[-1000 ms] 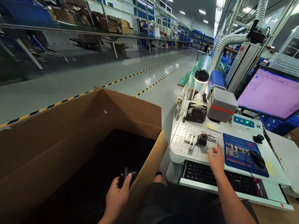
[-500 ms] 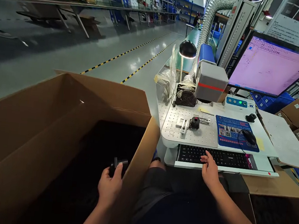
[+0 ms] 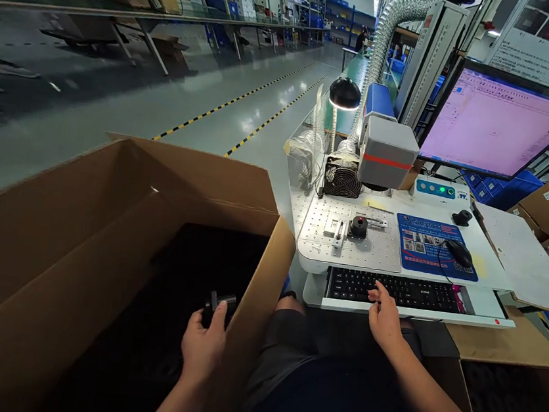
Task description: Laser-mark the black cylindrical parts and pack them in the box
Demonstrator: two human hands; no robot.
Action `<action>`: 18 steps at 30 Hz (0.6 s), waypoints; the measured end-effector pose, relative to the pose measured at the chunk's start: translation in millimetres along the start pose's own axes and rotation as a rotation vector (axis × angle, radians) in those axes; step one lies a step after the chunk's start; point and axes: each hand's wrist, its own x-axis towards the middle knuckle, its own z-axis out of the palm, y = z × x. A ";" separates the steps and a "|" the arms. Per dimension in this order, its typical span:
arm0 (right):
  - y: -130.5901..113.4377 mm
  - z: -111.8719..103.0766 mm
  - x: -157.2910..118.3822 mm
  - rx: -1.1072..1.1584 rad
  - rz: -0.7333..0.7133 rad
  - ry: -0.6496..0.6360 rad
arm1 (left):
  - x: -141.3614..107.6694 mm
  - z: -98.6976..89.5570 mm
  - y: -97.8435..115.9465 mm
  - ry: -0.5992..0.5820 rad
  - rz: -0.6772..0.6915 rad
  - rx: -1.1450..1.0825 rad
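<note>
My left hand (image 3: 204, 345) is closed around a small black part (image 3: 219, 307) with a round end, held inside a large open cardboard box (image 3: 275, 265). Dark contents fill the bottom of that box, too dim to make out. My right hand (image 3: 385, 314) rests over the front edge of a black keyboard (image 3: 354, 285), its fingers extended and apart, with nothing held. Beyond the keyboard, another round black part (image 3: 358, 227) sits on a perforated metal plate (image 3: 318, 237) beside small metal stops, under a grey machine head with a red stripe (image 3: 388, 154).
A mouse (image 3: 458, 253) lies on a blue mat (image 3: 410, 258). Behind stand a lit monitor (image 3: 502, 126), a small fan (image 3: 344, 178) and a black lamp (image 3: 345, 93). At lower right, a second cardboard box (image 3: 502, 338) holds dark items.
Both hands keep nearly the same pose. The whole view has shifted very slightly; the left hand still holds the black part, and the round part on the plate stays put.
</note>
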 end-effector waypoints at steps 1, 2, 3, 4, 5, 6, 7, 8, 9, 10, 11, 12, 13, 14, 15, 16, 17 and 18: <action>-1.1 -1.8 2.1 -0.005 -0.009 0.007 | -0.1 -0.4 0.4 -0.003 -0.022 -0.013; -2.1 -3.5 4.9 -0.010 -0.017 0.015 | 0.1 -0.6 0.4 -0.003 -0.036 -0.023; -3.1 -5.3 8.5 -0.016 -0.022 0.025 | 0.6 -0.7 -0.1 -0.003 -0.041 -0.031; -4.2 -6.7 13.2 -0.021 -0.026 0.035 | 1.2 -0.6 -0.9 -0.006 -0.039 -0.037; -5.5 -7.8 18.8 -0.023 -0.030 0.044 | 1.9 -0.6 -1.6 -0.010 -0.036 -0.041; -7.1 -8.3 25.6 -0.020 -0.032 0.054 | 2.5 -0.6 -2.1 -0.011 -0.037 -0.043; -9.0 -8.1 33.4 -0.010 -0.032 0.063 | 2.8 -0.8 -2.2 -0.010 -0.042 -0.045; -11.4 -7.1 42.2 0.009 -0.026 0.073 | 2.9 -1.1 -1.5 -0.012 -0.049 -0.047; -14.2 -5.4 52.1 0.035 -0.011 0.081 | 2.6 -1.7 -0.1 -0.016 -0.058 -0.044; -17.3 -2.9 62.9 0.062 0.012 0.088 | 1.9 -2.5 1.9 -0.022 -0.067 -0.038; -20.8 0.1 74.5 0.084 0.041 0.097 | 1.1 -3.4 4.5 -0.034 -0.074 -0.031; -24.5 3.6 86.8 0.097 0.069 0.107 | 0.1 -4.4 7.5 -0.046 -0.079 -0.022; -28.3 7.4 99.8 0.096 0.091 0.115 | -0.9 -5.6 10.5 -0.056 -0.083 -0.014; -32.1 11.2 113.3 0.084 0.103 0.124 | -1.6 -6.8 13.4 -0.059 -0.090 -0.007; -35.8 15.2 127.0 0.065 0.110 0.129 | -2.0 -8.1 15.8 -0.058 -0.098 -0.001; -39.3 19.1 140.9 0.045 0.117 0.131 | -2.0 -9.5 17.5 -0.056 -0.108 0.009; -42.8 23.1 154.5 0.023 0.126 0.132 | -1.5 -11.0 18.2 -0.055 -0.120 0.020; -46.2 27.0 167.7 0.002 0.135 0.134 | -0.7 -12.6 17.8 -0.054 -0.130 0.034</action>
